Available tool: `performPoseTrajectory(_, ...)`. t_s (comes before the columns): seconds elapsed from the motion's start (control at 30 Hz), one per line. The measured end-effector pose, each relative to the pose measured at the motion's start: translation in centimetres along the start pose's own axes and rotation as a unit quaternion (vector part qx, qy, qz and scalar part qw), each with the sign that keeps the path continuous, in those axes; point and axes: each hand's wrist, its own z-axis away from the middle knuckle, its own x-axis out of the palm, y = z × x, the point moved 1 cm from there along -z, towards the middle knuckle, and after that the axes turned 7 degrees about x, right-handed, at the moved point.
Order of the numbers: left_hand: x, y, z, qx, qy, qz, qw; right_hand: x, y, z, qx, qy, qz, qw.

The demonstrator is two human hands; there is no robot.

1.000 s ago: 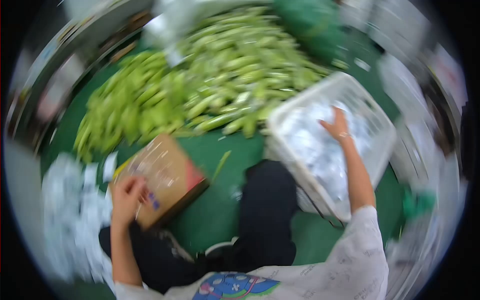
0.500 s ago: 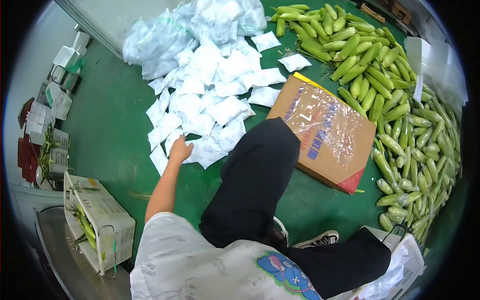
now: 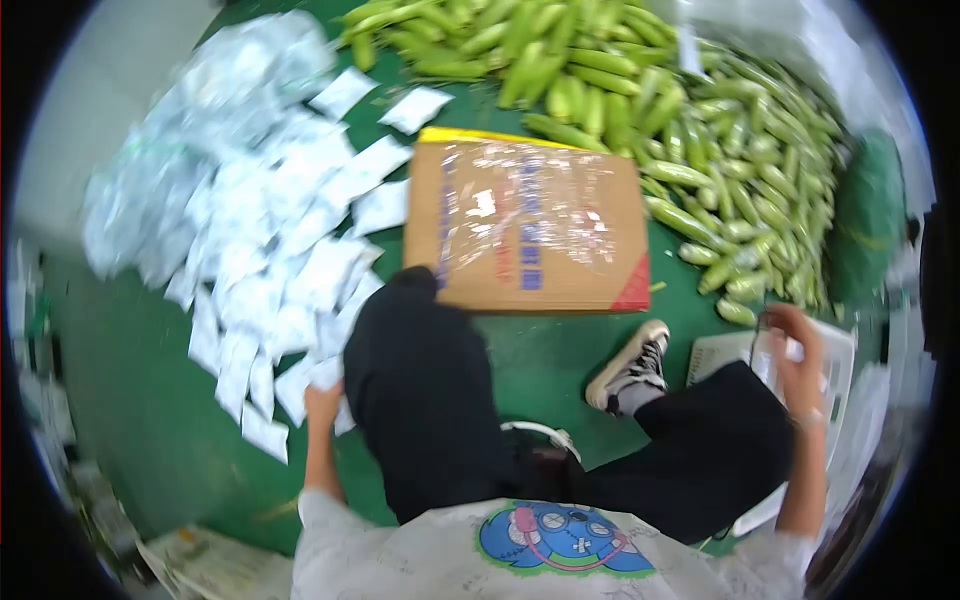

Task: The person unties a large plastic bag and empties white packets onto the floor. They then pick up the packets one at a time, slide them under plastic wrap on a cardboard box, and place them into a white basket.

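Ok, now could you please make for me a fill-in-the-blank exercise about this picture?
The packets beside the left hand lie to the ____ of the cardboard box.
One corner of the box is ____.
The floor is ____.
The person's trousers are ____.

Missing words: left; red; green; black.

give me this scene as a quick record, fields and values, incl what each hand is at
left hand: at the near edge of the white packets; grip unclear
right hand: at the white crate, near its wire handle; blurred
center: cardboard box, yellow far edge, red corner
far side: unwrapped green corn
right side: plastic-wrapped corn, then a green sack
left side: white packets, some loose, some in clear plastic
surface: green floor
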Motion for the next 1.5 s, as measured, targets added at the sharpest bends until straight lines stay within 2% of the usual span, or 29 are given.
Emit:
performPoseTrajectory(0.03, -2.3, 1.9, -1.8, 0.119, -0.002, 0.086, 0.989, 3.2, -2.8, -0.7, -0.046, -0.04, 0.017, 0.998)
performPoseTrajectory(0.07, -7.3, 8.9, -2.3, 0.162, 0.083, 0.184, 0.966, 5.8, -3.9, -2.0, -0.121, -0.11, 0.062, 0.985)
performPoseTrajectory(0.13, -16.9, 22.2, -4.8, 0.137, -0.003, 0.196, 0.971, 11.8, -2.7, -5.6, -0.225, -0.114, 0.107, 0.962)
performPoseTrajectory(0.2, -22.4, 35.5, -6.3, 0.396, -0.024, 0.274, 0.876, 18.2, 0.0, -9.4, -0.245, -0.058, 0.141, 0.957)
performPoseTrajectory(0.27, -24.0, 46.8, -7.1, 0.546, -0.126, 0.22, 0.798, 22.3, 1.2, -11.8, -0.248, -0.037, 0.164, 0.954)
performPoseTrajectory(0.4, -15.8, 61.6, -7.4, 0.551, -0.447, 0.107, 0.696, 26.9, 3.8, -13.5, -0.328, -0.015, 0.18, 0.927)
performPoseTrajectory(0.43, -12.1, 63.9, -7.3, 0.579, -0.479, 0.069, 0.656, 27.6, 4.2, -13.8, -0.356, -0.026, 0.214, 0.91)
performPoseTrajectory(0.47, -8.1, 65.3, -7.6, 0.635, -0.401, -0.031, 0.66, 27.4, 4.2, -14.3, -0.365, -0.041, 0.187, 0.911)
performPoseTrajectory(0.5, -4.7, 66.2, -7.5, 0.635, -0.426, -0.049, 0.643, 26.7, 4.3, -14.4, -0.36, -0.036, 0.184, 0.914)
performPoseTrajectory(0.53, -2.0, 66.6, -7.6, 0.577, -0.525, -0.023, 0.625, 25.6, 4.2, -14.3, -0.359, -0.059, 0.131, 0.922)
performPoseTrajectory(0.63, 3.0, 65.4, -8.6, 0.477, -0.618, -0.046, 0.624, 21.9, 3.2, -13.9, -0.325, -0.085, 0.019, 0.942)
performPoseTrajectory(0.7, 4.3, 63.7, -8.0, 0.522, -0.615, -0.089, 0.584, 20.4, 1.7, -14.8, -0.292, -0.083, -0.039, 0.952)
performPoseTrajectory(0.77, 3.7, 63.1, -5.8, 0.467, -0.662, -0.093, 0.579, 20.6, -1.3, -16.9, -0.199, -0.037, -0.205, 0.958)
performPoseTrajectory(0.83, 3.5, 62.4, -5.0, 0.632, -0.506, -0.052, 0.585, 24.1, -2.6, -19.8, -0.208, -0.033, -0.206, 0.956)
performPoseTrajectory(0.9, 3.4, 61.4, -5.6, 0.644, -0.474, -0.077, 0.596, 26.4, -3.1, -20.6, -0.22, -0.022, -0.209, 0.953)
performPoseTrajectory(0.97, 2.7, 60.0, -5.8, 0.663, -0.355, -0.006, 0.659, 27.6, -3.2, -20.5, -0.249, -0.025, -0.112, 0.962)
performPoseTrajectory(1.0, 1.9, 58.8, -5.1, 0.709, -0.239, 0.034, 0.663, 26.5, -4.0, -20.0, -0.253, -0.029, -0.112, 0.961)
performPoseTrajectory(1.03, 1.5, 57.5, -4.5, 0.705, -0.236, 0.037, 0.668, 24.1, -5.2, -19.3, -0.283, 0.012, -0.013, 0.959)
performPoseTrajectory(1.07, 0.9, 56.3, -4.1, 0.665, -0.145, 0.11, 0.725, 22.7, -6.0, -18.9, -0.311, 0.055, 0.086, 0.945)
performPoseTrajectory(1.1, 0.2, 54.8, -3.5, 0.613, -0.053, 0.178, 0.768, 22.9, -6.2, -19.0, -0.316, 0.05, 0.086, 0.943)
performPoseTrajectory(1.13, -0.8, 52.8, -3.0, 0.538, 0.012, 0.139, 0.832, 23.6, -6.5, -19.5, -0.354, -0.007, 0.111, 0.929)
performPoseTrajectory(1.2, -2.7, 48.9, -1.0, 0.338, -0.043, 0.046, 0.939, 26.7, -6.0, -21.3, -0.394, -0.092, 0.201, 0.892)
performPoseTrajectory(1.23, -2.6, 46.9, 0.7, 0.315, -0.067, -0.046, 0.946, 26.7, -6.3, -22.1, -0.396, -0.085, 0.198, 0.893)
performPoseTrajectory(1.3, -0.6, 43.3, 1.5, 0.287, -0.083, -0.134, 0.945, 26.6, -6.7, -23.2, -0.314, -0.278, 0.2, 0.886)
performPoseTrajectory(1.37, 1.8, 41.1, 1.7, 0.386, -0.053, -0.106, 0.915, 27.4, -5.3, -22.7, -0.313, -0.263, 0.181, 0.894)
performPoseTrajectory(1.4, 1.2, 40.4, 1.3, 0.385, -0.054, -0.101, 0.916, 27.2, -4.8, -22.0, -0.304, -0.223, 0.153, 0.914)
performPoseTrajectory(1.43, 0.0, 39.6, 0.0, 0.262, -0.198, 0.073, 0.942, 26.7, -4.6, -21.6, -0.294, -0.18, 0.125, 0.93)
performPoseTrajectory(1.47, -0.5, 39.5, -0.9, 0.123, -0.329, 0.243, 0.904, 26.3, -4.4, -21.2, -0.297, -0.178, 0.13, 0.929)
performPoseTrajectory(1.5, -6.1, 42.4, 0.8, 0.021, -0.332, 0.395, 0.856, 26.0, -4.3, -20.7, -0.295, -0.155, 0.139, 0.932)
